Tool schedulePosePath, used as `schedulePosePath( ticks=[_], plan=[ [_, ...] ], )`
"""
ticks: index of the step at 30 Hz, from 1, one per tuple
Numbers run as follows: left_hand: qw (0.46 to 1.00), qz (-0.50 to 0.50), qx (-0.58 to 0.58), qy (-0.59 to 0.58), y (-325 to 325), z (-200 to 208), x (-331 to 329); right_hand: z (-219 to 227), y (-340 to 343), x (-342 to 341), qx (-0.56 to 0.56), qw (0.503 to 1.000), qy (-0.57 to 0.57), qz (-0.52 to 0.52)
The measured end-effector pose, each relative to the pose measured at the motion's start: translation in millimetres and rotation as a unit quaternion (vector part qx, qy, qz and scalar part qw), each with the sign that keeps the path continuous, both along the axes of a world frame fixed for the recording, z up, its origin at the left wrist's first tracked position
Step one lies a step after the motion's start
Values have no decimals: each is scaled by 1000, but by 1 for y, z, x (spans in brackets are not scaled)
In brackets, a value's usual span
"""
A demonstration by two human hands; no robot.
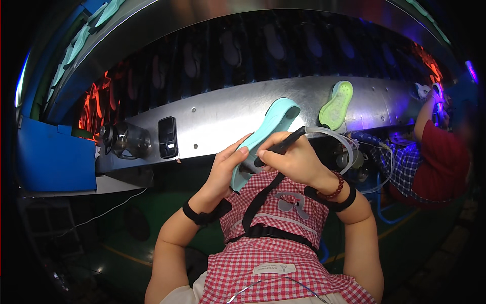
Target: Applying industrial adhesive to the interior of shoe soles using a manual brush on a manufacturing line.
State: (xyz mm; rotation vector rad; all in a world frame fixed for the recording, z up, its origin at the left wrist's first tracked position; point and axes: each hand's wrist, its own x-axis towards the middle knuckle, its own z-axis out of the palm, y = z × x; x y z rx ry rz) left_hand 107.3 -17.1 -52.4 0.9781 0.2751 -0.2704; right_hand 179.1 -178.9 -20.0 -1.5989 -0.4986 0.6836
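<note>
My left hand [225,167] grips a light-blue shoe sole [268,121] by its near side, holding it tilted in front of my apron. The sole's far end rises over the edge of the metal bench. In my right hand [295,161] is a black pen-shaped tool [288,140] with a clear tube [336,133] running from its back end. Its tip points down at the inner side of the sole; whether it touches is hidden by my fingers. Beyond, a yellow-green sole [336,107] lies on the bench, right of the blue one.
On the metal bench [223,119] lie a black phone [167,137] and, farther left, a clear jug [130,141]. Behind the bench, several soles sit in a dark row. A blue metal box [55,157] stands at the left. A co-worker in red [440,167] works at the right.
</note>
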Motion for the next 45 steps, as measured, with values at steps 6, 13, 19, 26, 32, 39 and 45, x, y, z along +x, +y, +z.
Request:
schedulePosePath(
  ticks=[6, 13, 19, 26, 32, 39, 45],
  plan=[
    [999, 15, 30, -5, 4, -8, -2, -2, 1, 0, -11, 992, -122, -30],
    [998, 36, -48, 20, 14, -7, -6, -8, -16, 17, 53, 987, -56, -143],
    [963, 78, -250, 63, 25, -26, -9, -5, -26, -19, 50, 846, -531, 23],
    [920, 43, -389, 10, 23, -19, -6, -15, -34, -35, 36, 752, -654, 80],
    [917, 33, -397, 0, 20, -9, -4, -14, -34, -34, 31, 745, -662, 77],
    [915, 32, -402, 13, 20, -17, -6, -14, -35, -33, 79, 861, -501, 38],
    [919, 40, -388, 47, 12, -22, -5, -15, -32, -29, 203, 976, 46, -63]
  ],
)
